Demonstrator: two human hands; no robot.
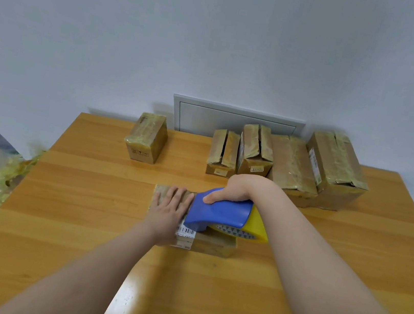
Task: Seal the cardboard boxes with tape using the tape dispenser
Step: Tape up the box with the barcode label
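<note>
The table (83,219) is wood with a glossy varnish that mirrors light near the front. The tape dispenser (222,211) is smooth blue plastic. The box (210,240) under it is matt brown cardboard with glossy yellowish tape (163,192) and a white paper label (185,230). The wall (218,37) is matt.
</note>
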